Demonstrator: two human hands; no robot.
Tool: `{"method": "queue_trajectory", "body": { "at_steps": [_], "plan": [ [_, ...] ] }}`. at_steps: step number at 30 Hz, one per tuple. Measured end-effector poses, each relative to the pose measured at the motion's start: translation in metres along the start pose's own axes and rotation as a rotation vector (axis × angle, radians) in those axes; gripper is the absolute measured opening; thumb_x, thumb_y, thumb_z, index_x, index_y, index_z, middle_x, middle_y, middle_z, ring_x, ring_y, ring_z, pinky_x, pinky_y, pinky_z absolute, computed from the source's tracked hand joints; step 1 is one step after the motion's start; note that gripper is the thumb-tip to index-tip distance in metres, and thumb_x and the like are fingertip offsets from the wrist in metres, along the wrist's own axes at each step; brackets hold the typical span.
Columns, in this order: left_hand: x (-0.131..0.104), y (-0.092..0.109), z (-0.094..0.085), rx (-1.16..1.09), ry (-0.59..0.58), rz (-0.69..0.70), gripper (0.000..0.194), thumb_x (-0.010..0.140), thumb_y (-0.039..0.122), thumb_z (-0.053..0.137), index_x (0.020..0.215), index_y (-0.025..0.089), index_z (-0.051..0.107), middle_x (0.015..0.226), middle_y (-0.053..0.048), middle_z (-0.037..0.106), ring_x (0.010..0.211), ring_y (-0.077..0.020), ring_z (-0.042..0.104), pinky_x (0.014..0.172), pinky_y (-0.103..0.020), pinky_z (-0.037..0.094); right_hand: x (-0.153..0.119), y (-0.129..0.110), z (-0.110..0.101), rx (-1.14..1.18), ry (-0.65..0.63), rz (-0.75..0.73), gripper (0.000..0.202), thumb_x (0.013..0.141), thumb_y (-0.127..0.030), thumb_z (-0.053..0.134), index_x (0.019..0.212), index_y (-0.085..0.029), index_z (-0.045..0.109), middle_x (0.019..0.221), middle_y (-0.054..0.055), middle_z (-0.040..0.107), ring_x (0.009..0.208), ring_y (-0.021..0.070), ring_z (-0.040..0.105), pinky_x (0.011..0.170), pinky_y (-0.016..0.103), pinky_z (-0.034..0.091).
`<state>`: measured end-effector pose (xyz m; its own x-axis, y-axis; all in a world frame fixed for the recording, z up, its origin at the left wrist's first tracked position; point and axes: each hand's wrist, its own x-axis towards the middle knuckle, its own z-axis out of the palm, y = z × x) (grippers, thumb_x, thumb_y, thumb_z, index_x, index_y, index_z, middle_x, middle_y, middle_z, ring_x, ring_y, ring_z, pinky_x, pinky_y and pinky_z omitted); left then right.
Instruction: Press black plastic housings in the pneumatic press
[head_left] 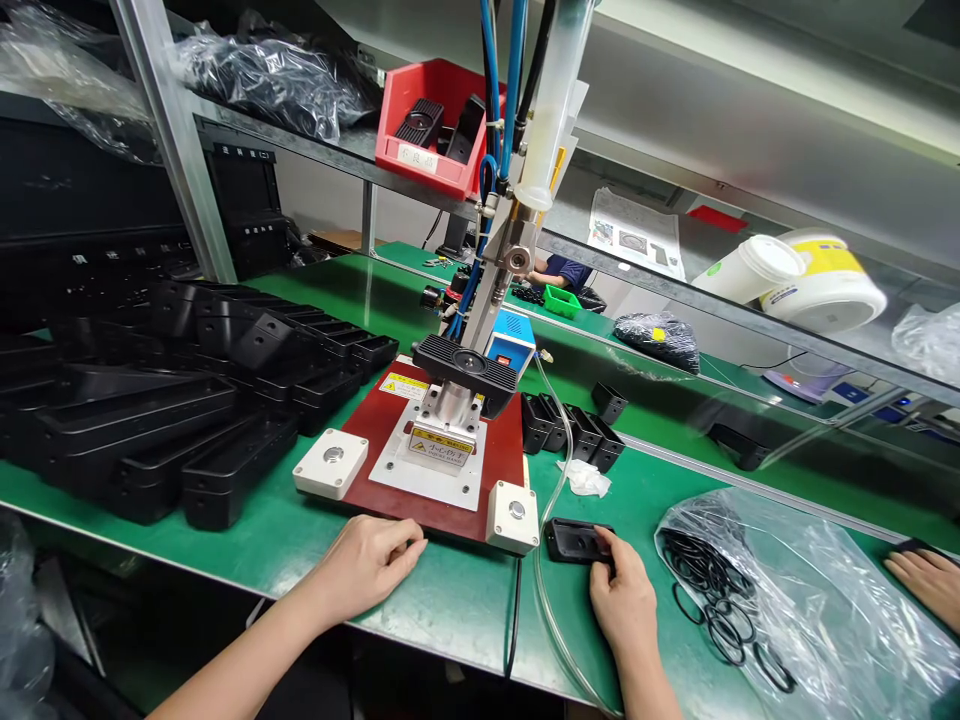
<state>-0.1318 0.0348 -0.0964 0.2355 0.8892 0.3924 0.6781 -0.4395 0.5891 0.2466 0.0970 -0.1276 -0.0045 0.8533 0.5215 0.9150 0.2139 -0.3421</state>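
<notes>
By the green table's front edge, the left hand curls closed; the right hand grips a black rectangular plastic housing, which slack clear tubing could snag.

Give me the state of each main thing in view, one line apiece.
Left hand: curled, beside the red-brown base
Right hand: gripping the black tray's end
Black tray: flat, recess upward
Grilled part: atop the metal fixture
Button boxes: untouched
Clear bag: crumpled
Black rings: loosely heaped
Red bin: open, holding black parts
Blue box: power cannot be told
</notes>
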Motion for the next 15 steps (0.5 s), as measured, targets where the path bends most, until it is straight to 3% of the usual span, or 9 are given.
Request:
{"method": "queue_trajectory", "body": {
  "at_steps": [15],
  "plan": [
    [0.0007, -0.0026, 0.0018, -0.003, 0.018, 0.011, 0.025, 0.093, 0.029, 0.045, 0.077, 0.019, 0.061, 0.052, 0.004, 0.053, 0.047, -0.0081, 0.048, 0.049, -0.019, 0.034, 0.0008, 0.0002, 0.0, 0.028, 0.005, 0.013, 0.04, 0.078, -0.022, 0.039, 0.111, -0.019, 0.061, 0.101, 0.008, 0.067, 0.094, 0.0239, 0.063, 0.084, 0.041, 0.052]
  ]
}}
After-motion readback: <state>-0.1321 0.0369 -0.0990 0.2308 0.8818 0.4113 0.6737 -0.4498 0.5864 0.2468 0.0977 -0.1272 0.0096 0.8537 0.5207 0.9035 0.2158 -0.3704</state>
